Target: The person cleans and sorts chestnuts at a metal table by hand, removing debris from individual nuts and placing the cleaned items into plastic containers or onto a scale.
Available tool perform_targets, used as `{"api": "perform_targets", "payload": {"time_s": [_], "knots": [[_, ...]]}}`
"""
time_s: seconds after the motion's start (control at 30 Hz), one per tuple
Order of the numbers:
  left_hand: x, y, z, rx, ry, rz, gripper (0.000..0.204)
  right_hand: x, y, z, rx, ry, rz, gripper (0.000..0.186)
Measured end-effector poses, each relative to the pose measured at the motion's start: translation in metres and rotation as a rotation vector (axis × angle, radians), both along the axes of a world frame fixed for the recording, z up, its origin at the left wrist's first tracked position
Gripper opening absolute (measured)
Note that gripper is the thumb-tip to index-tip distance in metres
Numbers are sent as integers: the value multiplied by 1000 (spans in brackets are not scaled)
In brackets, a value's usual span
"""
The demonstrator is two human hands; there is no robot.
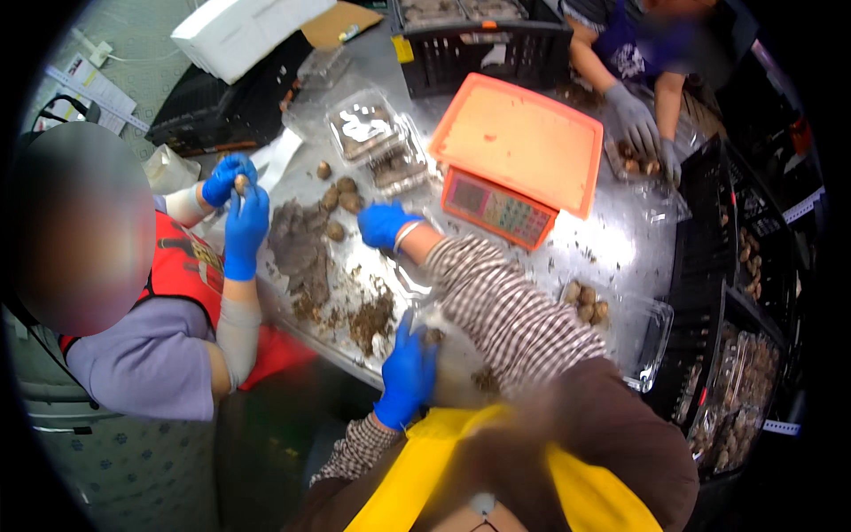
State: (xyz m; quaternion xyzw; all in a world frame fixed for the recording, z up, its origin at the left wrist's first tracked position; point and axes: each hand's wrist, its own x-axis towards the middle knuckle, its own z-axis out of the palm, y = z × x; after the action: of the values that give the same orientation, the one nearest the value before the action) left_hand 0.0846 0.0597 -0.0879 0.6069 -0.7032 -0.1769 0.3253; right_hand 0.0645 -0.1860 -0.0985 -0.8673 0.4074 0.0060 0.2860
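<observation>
My right hand (387,225), in a blue glove, reaches across a metal table beside several round brown mushroom-like pieces (344,193). Its fingers look curled together; whatever they may hold is hidden. Nearer the table's front edge, my left hand (409,377), also gloved in blue, has its index finger stretched out and apart from the thumb. A small brown lump (433,337) lies by those fingertips; contact is unclear. Beyond my left hand is a heap of dark crumbs (371,321). A crumpled dark grey sheet (297,239) lies farther left.
An orange scale (519,146) stands beyond my right arm. Clear boxes (368,129) sit left of it, and a clear tray (651,341) right. Black crates (483,58) edge the table. A co-worker's blue gloves (244,226) hold a brown piece at left; another's grey gloves (634,120) work far right.
</observation>
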Motion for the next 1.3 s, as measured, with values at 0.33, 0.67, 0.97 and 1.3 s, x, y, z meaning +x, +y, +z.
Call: {"api": "perform_targets", "payload": {"time_s": [0.33,0.67,0.97,1.3], "knots": [[33,20,4,447,1004,378,23,-125,215,-30,761,-1048,-727,17],[-25,-2,40,737,979,-87,28,-160,250,37,482,-1317,-687,34],[-86,-3,51,497,632,-431,23,-214,283,50,-7,-1243,-882,29],[-114,7,46,758,967,-195,22,-223,279,41,-328,-1085,-1079,8]]}}
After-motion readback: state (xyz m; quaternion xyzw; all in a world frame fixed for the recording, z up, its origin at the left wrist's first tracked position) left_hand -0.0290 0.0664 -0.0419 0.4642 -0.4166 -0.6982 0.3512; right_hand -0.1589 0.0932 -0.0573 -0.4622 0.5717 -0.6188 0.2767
